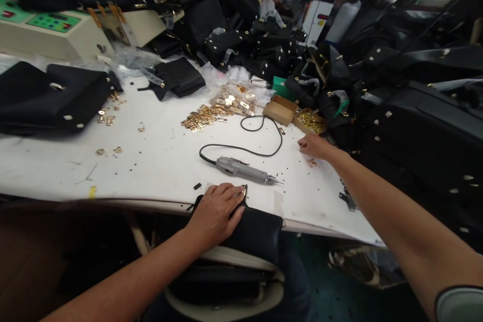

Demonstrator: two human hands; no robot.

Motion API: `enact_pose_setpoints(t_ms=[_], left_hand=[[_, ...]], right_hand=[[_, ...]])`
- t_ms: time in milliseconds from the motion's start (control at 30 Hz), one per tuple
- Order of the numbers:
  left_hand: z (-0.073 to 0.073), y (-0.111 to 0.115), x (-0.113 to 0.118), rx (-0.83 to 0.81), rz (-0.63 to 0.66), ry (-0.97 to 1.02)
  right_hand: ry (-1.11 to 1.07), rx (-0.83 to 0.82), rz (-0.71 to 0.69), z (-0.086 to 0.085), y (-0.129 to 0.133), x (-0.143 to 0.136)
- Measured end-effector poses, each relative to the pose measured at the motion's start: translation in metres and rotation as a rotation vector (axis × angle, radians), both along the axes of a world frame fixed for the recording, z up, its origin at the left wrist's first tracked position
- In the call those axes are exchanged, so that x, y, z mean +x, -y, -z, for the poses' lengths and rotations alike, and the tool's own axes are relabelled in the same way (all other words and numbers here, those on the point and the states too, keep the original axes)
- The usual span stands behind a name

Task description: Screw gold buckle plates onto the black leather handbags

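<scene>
My left hand (218, 212) presses on the flap of a black bag (260, 221) at the table's front edge, its fingers together and gripping it. A small metal plate (244, 190) shows at its fingertips. Below, the open bag with its pale edging hangs toward my lap. My right hand (314, 147) is stretched out over the table with its fingers pinched; what they hold is too small to make out. Beside it lies a little heap of small copper-coloured pieces (312, 162). A grey electric screwdriver (243, 170) lies between my hands, its bit pointing right.
Gold metal plates (204, 116) lie heaped at mid-table. Behind my right hand stand a cardboard box (280, 109) and a tray of gold fittings (311, 122). A black cord (245, 147) loops across the table. Black bags (53, 95) crowd the left, back and right. Two people stand far back.
</scene>
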State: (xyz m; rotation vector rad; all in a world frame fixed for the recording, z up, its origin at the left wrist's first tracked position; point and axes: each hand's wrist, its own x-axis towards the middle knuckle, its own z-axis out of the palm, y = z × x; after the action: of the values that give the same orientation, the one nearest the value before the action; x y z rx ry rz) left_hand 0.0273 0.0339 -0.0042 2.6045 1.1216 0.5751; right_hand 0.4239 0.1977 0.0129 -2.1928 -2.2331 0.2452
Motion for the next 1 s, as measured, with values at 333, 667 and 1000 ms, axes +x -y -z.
enact_pose_setpoints(t_ms=[333,667,1000], left_hand=[[0.004,-0.002,0.000,-0.059,-0.032,0.072],[0.002,0.000,0.000,-0.050,-0.021,0.056],[-0.013,-0.008,-0.003,-0.024,0.095,-0.026]], right_hand=[[0.223,-0.081,-0.045,0.000,0.009,-0.021],[0.036,0.143,0.098,0.010,0.030,-0.018],[-0.865,0.067,0.043,-0.022,0.091,-0.103]])
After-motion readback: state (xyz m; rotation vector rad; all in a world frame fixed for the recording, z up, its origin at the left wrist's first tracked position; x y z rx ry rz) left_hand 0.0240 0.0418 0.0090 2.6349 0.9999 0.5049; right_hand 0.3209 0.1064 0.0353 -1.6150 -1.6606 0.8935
